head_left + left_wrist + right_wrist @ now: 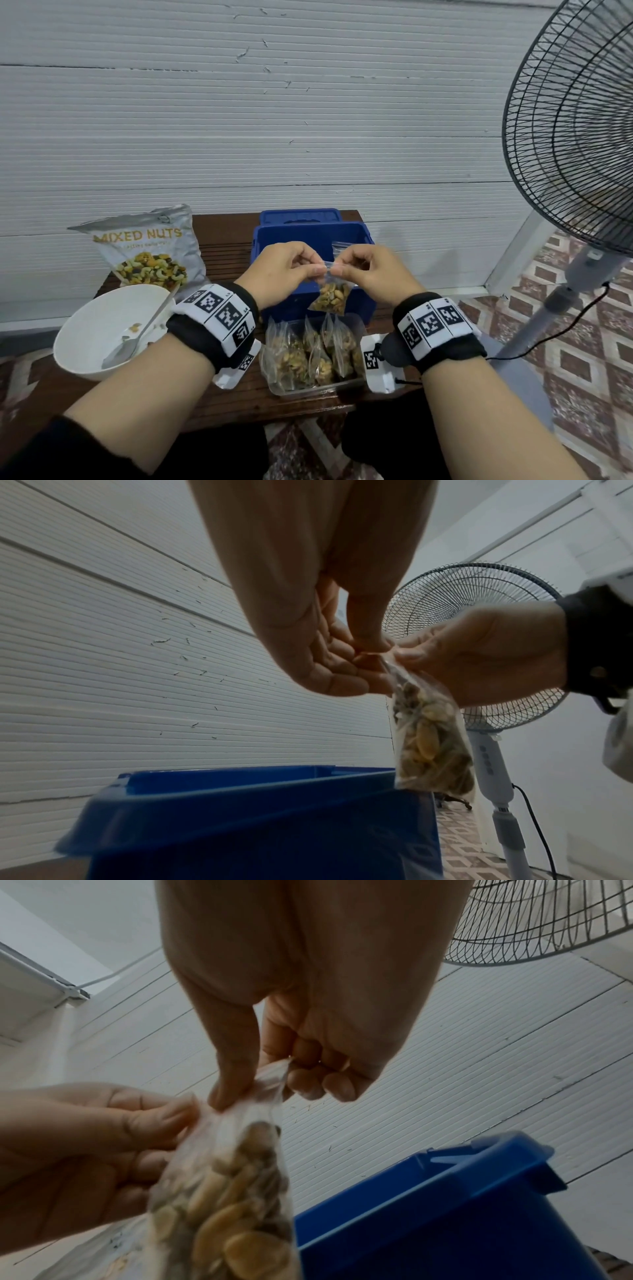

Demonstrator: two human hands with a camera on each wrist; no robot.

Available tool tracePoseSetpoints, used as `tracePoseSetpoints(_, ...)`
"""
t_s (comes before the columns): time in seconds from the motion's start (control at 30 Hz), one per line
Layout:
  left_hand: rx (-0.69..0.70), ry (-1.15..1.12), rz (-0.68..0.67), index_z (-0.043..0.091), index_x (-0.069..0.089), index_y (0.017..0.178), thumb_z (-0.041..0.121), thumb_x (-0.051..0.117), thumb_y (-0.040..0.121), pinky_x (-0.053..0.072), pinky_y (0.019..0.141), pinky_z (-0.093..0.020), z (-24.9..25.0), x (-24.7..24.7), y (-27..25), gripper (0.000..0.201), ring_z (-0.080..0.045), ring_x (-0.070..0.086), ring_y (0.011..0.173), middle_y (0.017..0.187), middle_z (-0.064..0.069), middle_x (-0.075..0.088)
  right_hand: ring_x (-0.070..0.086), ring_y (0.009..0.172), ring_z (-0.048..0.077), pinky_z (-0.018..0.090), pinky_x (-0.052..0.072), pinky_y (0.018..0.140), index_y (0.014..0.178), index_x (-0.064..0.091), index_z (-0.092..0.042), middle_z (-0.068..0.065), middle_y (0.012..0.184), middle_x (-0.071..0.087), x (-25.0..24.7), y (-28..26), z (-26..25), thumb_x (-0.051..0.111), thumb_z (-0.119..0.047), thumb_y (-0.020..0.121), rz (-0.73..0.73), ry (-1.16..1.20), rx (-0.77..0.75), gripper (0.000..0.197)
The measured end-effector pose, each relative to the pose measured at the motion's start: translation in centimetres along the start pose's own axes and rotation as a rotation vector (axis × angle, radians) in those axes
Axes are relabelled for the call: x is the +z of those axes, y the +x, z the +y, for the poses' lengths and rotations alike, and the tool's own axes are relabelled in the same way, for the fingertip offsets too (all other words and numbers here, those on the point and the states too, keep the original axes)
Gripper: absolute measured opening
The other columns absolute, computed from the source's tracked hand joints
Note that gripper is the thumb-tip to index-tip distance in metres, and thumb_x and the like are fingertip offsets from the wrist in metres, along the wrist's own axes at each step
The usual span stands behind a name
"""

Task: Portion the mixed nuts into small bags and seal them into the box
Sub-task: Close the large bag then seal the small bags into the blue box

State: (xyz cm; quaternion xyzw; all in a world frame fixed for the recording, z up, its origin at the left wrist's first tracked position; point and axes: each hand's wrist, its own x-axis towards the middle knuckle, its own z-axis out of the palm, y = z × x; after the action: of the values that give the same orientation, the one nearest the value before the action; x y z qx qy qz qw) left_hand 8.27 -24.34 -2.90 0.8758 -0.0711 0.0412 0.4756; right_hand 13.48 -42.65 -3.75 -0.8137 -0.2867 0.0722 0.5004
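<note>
A small clear bag of nuts (331, 297) (430, 739) (232, 1199) hangs above the front of the blue box (310, 240) (240, 804) (445, 1204). My left hand (291, 265) (363, 653) pinches the bag's top strip on its left side. My right hand (363, 269) (263, 1088) pinches the same strip on its right side. Both thumbs press on the zip edge. In the head view a second clear bag (342, 247) sticks up inside the box.
A clear tray (315, 389) with several filled small bags sits in front of the box. A white bowl (85, 329) with a spoon (137, 339) stands at the left, the mixed nuts pack (147, 250) behind it. A standing fan (575, 137) is at the right.
</note>
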Motion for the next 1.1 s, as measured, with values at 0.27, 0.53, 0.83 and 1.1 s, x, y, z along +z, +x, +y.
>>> tracePoseSetpoints(0.27, -0.077, -0.09, 0.155, 0.018, 0.066, 0.1, 0.026, 0.056, 0.095, 0.054, 0.086, -0.031, -1.8, -1.8, 0.2, 0.014, -0.006, 0.069, 0.086, 0.094, 0.006, 0.072, 0.061, 0.077, 0.013, 0.022, 0.048, 0.074, 0.084, 0.064, -0.01, 0.002, 0.079, 0.064, -3.2, 0.5, -1.2, 0.064, -0.011, 0.089, 0.12, 0.0, 0.023, 0.005)
tracePoseSetpoints(0.53, -0.223, -0.063, 0.348, 0.033, 0.061, 0.086, 0.023, 0.06, 0.093, 0.051, 0.093, -0.04, -4.7, -4.4, 0.9, 0.012, -0.014, 0.064, 0.096, 0.097, 0.006, 0.069, 0.062, 0.075, 0.018, 0.022, 0.046, 0.064, 0.085, 0.061, -0.016, -0.001, 0.077, 0.068, -6.1, 3.8, -2.2, 0.061, -0.021, 0.092, 0.093, -0.385, 0.012, 0.009)
tracePoseSetpoints(0.83, -0.306, -0.05, 0.286, 0.029, 0.062, 0.093, 0.021, 0.059, 0.094, 0.046, 0.09, -0.026, -7.3, -4.1, 1.4, 0.008, -0.008, 0.059, 0.101, 0.104, 0.008, 0.066, 0.055, 0.09, 0.018, 0.027, 0.038, 0.074, 0.096, 0.058, -0.018, -0.002, 0.096, 0.063, -6.3, 6.8, -1.0, 0.057, -0.028, 0.095, -0.374, -0.746, 0.147, 0.01)
tracePoseSetpoints(1.1, -0.311, -0.029, 0.282, 0.027, 0.064, 0.094, 0.019, 0.06, 0.093, 0.048, 0.094, -0.031, -8.0, -3.8, 1.9, 0.009, -0.01, 0.06, 0.102, 0.105, 0.005, 0.069, 0.053, 0.089, 0.014, 0.026, 0.04, 0.079, 0.092, 0.055, -0.02, -0.002, 0.097, 0.064, -4.6, 7.5, 1.3, 0.056, -0.022, 0.094, -0.654, -0.935, 0.214, 0.003)
